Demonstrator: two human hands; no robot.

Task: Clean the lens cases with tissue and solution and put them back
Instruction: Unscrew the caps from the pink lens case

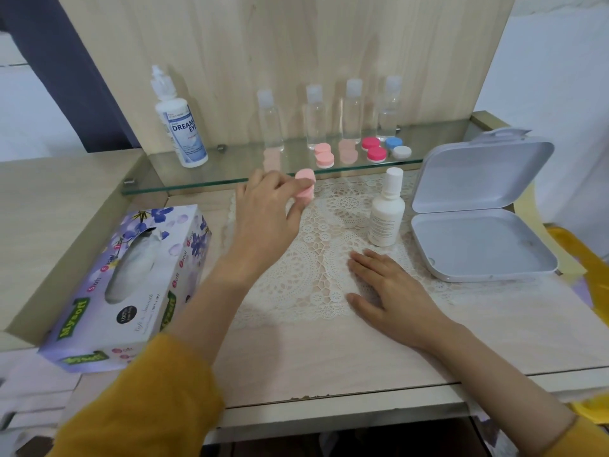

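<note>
Lace mat (316,278), L grip (267,209) pinches pink case (305,184), btm part hidden

A pale pink lens case (304,190) sits pinched in the left hand (267,209); another pink case (324,156), a magenta case (374,149) and a blue-and-white case (398,147) lie on the glass shelf (230,173), with the tissue box (131,282) lower left and the white solution bottle (385,214) upright
</note>
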